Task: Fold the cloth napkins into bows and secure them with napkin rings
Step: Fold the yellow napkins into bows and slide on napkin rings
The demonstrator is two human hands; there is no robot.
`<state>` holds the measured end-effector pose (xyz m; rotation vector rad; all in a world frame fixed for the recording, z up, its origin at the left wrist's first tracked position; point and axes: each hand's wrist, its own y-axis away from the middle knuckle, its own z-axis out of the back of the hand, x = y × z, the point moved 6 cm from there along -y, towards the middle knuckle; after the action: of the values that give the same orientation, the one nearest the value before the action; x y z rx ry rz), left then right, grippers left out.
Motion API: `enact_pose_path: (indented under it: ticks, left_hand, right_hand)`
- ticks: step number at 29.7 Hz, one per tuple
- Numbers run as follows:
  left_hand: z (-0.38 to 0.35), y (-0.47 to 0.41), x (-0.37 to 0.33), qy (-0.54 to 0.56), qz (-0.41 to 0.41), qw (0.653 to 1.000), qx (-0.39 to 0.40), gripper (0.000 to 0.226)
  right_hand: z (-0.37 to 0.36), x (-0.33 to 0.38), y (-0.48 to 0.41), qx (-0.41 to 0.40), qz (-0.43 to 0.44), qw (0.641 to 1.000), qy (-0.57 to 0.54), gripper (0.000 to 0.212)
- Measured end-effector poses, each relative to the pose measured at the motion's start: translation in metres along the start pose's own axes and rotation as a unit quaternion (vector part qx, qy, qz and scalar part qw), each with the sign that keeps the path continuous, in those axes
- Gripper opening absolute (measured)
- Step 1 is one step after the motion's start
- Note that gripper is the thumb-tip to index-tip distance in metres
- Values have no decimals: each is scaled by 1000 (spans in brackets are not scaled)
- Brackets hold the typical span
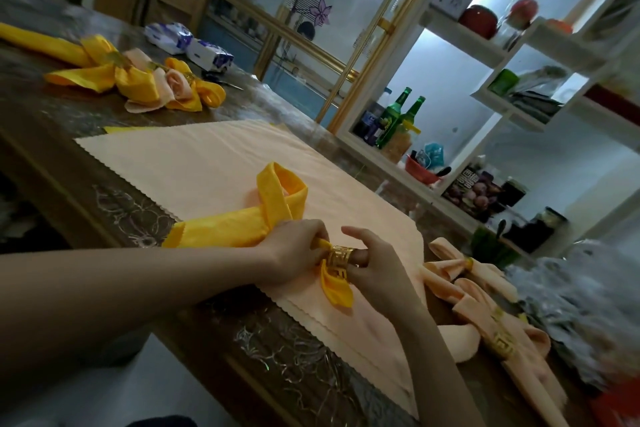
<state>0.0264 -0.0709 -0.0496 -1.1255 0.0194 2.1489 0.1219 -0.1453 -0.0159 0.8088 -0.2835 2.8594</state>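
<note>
Gold metal napkin ring (341, 255) on yellow cloth napkin (242, 227) — lower centre.
Left hand (294, 250) grips the napkin; right hand (375, 265) pinches the ring.

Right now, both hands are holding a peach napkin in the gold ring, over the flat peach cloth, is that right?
Not quite. The head view shows a yellow napkin, not a peach one, in the gold ring. The rest holds: the left hand and right hand hold it over the flat peach cloth.
</note>
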Motion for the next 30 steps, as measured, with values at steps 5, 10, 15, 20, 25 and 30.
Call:
enact_pose_path:
  ticks: [5, 10, 15, 20, 25, 30]
  left_hand:
    - [2, 13, -25, -65, -113, 991, 33, 47]
    - [-3, 18, -28, -138, -143, 979, 54, 60]
    - [-6, 16, -24, -127, -145, 979, 61, 62]
    - [2, 13, -25, -64, -148, 987, 5, 51]
    - [8, 11, -18, -21, -121, 992, -40, 50]
    - [10, 10, -10, -21, -81, 995, -59, 51]
  right_hand:
    - [-1, 7, 2, -50, 30, 998, 4, 56]
    - [0, 6, 3, -67, 17, 997, 29, 74]
    - [-2, 5, 1, -60, 10, 997, 48, 67]
    - [7, 0, 3, -55, -43, 983, -171, 54]
    - [11, -15, 0, -91, -148, 935, -309, 41]
    - [19, -21, 2, -110, -180, 878, -429, 24]
